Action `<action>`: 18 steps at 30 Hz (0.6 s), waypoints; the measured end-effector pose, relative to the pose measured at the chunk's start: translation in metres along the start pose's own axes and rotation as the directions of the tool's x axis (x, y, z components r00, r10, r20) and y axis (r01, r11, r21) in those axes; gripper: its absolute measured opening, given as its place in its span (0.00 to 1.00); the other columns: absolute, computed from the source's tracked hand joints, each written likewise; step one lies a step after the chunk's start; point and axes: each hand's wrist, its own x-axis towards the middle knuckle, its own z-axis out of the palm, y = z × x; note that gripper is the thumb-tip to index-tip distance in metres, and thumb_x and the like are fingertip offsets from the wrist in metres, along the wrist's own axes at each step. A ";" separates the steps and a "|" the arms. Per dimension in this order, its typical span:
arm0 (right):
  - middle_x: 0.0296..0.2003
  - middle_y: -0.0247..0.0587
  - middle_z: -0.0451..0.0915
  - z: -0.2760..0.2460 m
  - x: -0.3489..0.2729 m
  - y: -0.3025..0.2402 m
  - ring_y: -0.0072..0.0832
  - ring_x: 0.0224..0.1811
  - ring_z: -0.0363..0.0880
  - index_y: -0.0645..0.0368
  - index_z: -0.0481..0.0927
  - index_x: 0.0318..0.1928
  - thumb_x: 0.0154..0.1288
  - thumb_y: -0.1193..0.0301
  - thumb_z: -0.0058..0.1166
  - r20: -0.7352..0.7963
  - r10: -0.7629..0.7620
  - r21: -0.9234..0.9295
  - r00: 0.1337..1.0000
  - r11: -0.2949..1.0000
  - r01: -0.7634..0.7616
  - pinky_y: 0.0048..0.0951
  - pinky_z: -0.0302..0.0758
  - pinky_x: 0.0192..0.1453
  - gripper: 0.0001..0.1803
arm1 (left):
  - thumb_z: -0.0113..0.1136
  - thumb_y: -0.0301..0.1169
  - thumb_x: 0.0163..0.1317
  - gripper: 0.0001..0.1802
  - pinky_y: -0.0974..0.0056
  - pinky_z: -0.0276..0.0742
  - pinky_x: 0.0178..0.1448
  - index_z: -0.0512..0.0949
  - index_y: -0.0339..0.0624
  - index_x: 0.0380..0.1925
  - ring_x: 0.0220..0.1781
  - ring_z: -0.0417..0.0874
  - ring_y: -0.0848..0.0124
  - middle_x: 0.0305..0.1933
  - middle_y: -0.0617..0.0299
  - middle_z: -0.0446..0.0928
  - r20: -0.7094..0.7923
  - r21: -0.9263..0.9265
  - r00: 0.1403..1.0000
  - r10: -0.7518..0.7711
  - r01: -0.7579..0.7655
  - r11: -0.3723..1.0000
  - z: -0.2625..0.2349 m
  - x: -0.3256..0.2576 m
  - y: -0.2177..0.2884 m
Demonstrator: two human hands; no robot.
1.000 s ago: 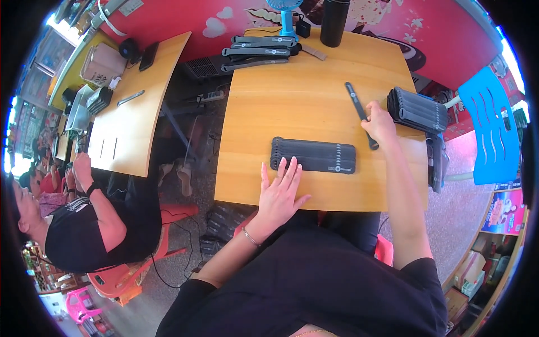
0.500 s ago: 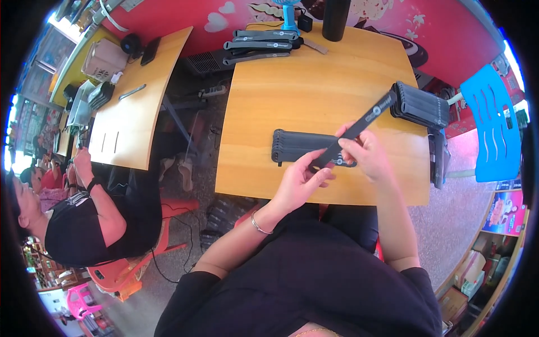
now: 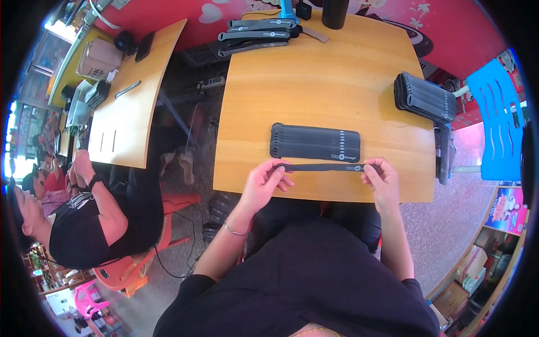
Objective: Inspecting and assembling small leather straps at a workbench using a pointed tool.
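A dark grey strap (image 3: 323, 167) with a pale printed mark is stretched level between my two hands. My left hand (image 3: 265, 181) pinches its left end, and my right hand (image 3: 383, 182) pinches the right end near the mark. Just beyond it, a row of overlapping dark straps (image 3: 311, 141) lies flat on the wooden table (image 3: 314, 90), their marks lined up at the right. The held strap runs parallel to that row, close to its near edge.
A thick stack of straps (image 3: 425, 98) sits at the table's right edge, beside a blue slotted chair back (image 3: 494, 121). More loose straps (image 3: 255, 36) lie far left, near a black cylinder (image 3: 335, 14). A person (image 3: 90, 219) sits at another table (image 3: 132, 106) on the left.
The strap has swung from a slanted, raised position to level and straight. My hands have moved apart, the left one leftward and the right one to the strap's other end, uncovering the row.
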 end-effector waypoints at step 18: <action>0.29 0.31 0.74 0.007 0.012 0.015 0.14 0.26 0.73 0.63 0.82 0.42 0.63 0.79 0.55 0.000 -0.194 -0.345 0.981 0.921 0.182 0.15 0.70 0.31 0.08 | 0.61 0.21 0.57 0.03 0.76 0.72 0.31 0.78 0.34 0.32 0.25 0.75 0.83 0.25 0.66 0.78 -0.287 0.358 0.940 0.184 -0.073 0.931 -0.022 0.022 -0.004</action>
